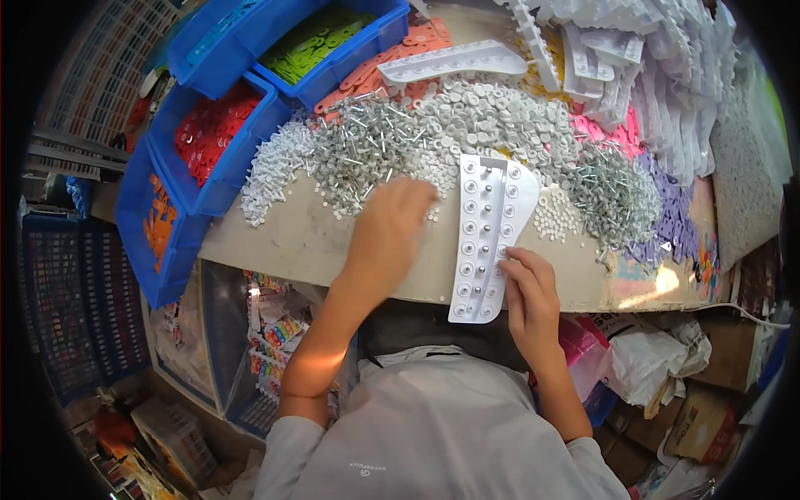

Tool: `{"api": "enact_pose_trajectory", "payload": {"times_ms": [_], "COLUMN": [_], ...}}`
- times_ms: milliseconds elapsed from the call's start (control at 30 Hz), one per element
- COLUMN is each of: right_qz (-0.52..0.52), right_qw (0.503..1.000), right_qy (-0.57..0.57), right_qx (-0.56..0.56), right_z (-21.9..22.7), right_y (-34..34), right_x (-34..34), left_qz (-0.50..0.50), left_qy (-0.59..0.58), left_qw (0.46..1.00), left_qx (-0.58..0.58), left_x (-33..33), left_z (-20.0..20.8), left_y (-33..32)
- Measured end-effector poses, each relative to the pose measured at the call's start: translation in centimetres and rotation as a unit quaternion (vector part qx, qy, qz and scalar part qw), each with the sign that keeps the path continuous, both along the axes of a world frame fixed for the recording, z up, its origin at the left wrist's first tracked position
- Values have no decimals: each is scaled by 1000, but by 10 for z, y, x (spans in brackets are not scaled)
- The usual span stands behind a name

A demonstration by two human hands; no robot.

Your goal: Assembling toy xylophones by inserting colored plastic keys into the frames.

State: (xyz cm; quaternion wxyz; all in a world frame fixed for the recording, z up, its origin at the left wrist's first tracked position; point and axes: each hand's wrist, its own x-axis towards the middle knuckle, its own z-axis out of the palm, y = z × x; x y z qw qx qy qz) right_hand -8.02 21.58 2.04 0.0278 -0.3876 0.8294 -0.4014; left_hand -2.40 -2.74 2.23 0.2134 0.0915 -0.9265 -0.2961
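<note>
In the centre of the frame lies the white strip (492,239), studded with rows of discs (468,228) and a middle row of pins (487,228). The right hand (532,293), fingers bent, is at its right edge; whether it pinches anything, I cannot tell. The blurred left hand (392,229) is just left; its grip is unclear. At upper left, blue bins (235,177) hold red (212,133), green (312,50), orange (160,218) and blue pieces (221,32).

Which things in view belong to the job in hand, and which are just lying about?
Apparently in the job:
white tray, right hand at its edge
metal pins, left hand nearby
white caps

Apparently lying about:
white plastic bag
cardboard box, lower right
dark blue crate, far left
</note>
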Motion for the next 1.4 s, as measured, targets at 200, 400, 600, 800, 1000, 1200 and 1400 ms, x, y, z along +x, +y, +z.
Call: {"api": "enact_pose_trajectory", "payload": {"times_ms": [200,400,600,800,1000,1200,1400], "right_qz": [-6,-14,-15,-15,-50,-143,-108], "right_qw": [999,999,1000,999,998,973,971], "right_qy": [-31,-28,-27,-33,22,162,160], "right_qx": [-6,-11,-2,3,-19,76,144], "right_z": [-8,-12,-10,-10,-8,0,-16], "right_y": [-1,0,0,0,2,-14,-18], "right_x": [1,2,1,2,-23,-94,-105], "left_qz": [-242,-224,-242,-271,-218,25,-11], "left_qy": [-49,-53,-45,-37,-37,76,82], "left_qw": [954,956,960,962,975,997,993], "left_qx": [168,179,136,16,14,1,-82], "left_x": [33,35,38,50,55,-18,-69], "left_z": [16,3,-1,10,10,-4,-24], "left_y": [45,54,58,61,55,-1,-30]}}
